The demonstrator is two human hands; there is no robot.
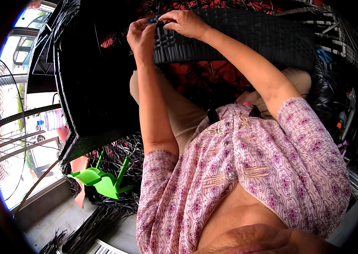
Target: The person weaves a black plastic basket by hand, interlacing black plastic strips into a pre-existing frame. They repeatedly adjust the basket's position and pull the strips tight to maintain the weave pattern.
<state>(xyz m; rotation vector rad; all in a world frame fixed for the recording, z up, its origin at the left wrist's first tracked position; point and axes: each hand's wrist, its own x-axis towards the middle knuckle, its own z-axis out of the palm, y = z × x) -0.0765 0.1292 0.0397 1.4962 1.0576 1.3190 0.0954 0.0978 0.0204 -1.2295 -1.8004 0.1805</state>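
Note:
A long, curved black wicker panel (246, 36) lies across in front of me, above my knees. Both hands meet at its left end. My left hand (141, 39) is closed there, thumb and fingertips bent together at the edge of the weave. From the right, my right hand (185, 24) reaches over the top edge, its fingers curled and drawn together close to the left hand's fingertips. Whatever lies between the fingers is too dark and small to make out, against the black strands of the weave.
A large black woven piece (67, 97) stands close on my left. Below it a bright green plastic thing with legs (107, 184) rests among loose black strips (122, 148). On the right are a bundle of black strips (329, 82) and a greyish woven piece (335, 36).

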